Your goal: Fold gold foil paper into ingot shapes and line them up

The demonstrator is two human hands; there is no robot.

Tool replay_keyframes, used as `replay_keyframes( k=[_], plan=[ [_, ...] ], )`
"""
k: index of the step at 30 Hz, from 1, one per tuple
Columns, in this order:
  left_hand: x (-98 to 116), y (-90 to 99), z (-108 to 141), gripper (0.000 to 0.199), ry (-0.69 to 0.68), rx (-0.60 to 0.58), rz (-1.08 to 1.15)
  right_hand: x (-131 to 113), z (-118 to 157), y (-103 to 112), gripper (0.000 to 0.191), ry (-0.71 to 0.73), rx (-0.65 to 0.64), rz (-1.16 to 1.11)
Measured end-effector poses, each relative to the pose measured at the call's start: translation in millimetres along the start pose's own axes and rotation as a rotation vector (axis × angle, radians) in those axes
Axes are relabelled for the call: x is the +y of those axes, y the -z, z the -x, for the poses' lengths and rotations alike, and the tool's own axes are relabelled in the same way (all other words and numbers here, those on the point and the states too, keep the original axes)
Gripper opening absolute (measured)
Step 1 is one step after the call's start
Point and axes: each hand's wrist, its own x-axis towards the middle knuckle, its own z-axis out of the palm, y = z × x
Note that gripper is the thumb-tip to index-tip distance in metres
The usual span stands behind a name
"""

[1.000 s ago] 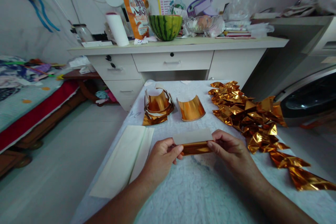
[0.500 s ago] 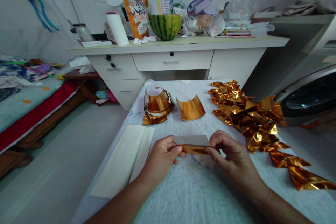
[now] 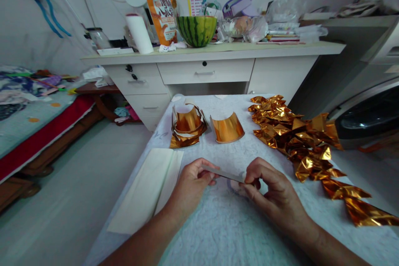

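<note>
Between my two hands a narrow sheet of gold foil paper [image 3: 225, 174] is stretched, seen almost edge-on with its pale side showing. My left hand [image 3: 193, 181] pinches its left end, and my right hand [image 3: 271, 185] grips the right end with thumb and fingers. Beyond them on the table lie a curled gold sheet [image 3: 229, 128] and a stack of curled gold foil sheets [image 3: 187, 124]. Beside my left forearm rest flat white paper sheets [image 3: 146, 189]. Many folded gold foil pieces [image 3: 293, 133] are heaped along the right side.
The cloth-covered table [image 3: 215, 232] meets a white desk [image 3: 205, 70] at its far end. On the desk stand a watermelon half [image 3: 197, 31], an orange bag [image 3: 160, 12] and a white roll [image 3: 139, 34]. A washing machine [image 3: 370, 104] is at right, a bed [image 3: 34, 120] at left.
The foil paper in my hands has tilted, so its gold face no longer shows and only a thin pale strip is visible. Its right end is now a little lower.
</note>
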Motion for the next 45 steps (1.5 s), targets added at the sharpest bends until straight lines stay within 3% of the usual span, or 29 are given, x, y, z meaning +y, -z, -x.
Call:
replay_keyframes(
  k=[12,18,24,33,40,45],
  plan=[
    [2,1.1,0,0.007,-0.033,-0.008,-0.020,0,1,1,0.014,-0.014,-0.018,-0.035],
    [2,2.1,2,0.011,-0.094,-0.021,-0.083,11,-1,2,0.018,-0.223,0.027,-0.160],
    [1,1.6,6,0.007,-0.182,0.027,-0.295,33,-2,-3,0.024,-0.418,0.060,-0.194],
    [-4,-7.3,11,0.037,-0.245,0.136,-0.639,34,-5,-12,0.021,-0.433,0.039,0.165],
    [-1,-7.3,9,0.018,-0.371,0.022,-0.972,30,-8,-16,0.017,-0.411,-0.003,0.383],
    [3,-8.6,13,0.017,-0.428,0.094,-1.119,31,-9,-17,0.015,-0.369,-0.033,0.471]
  ],
)
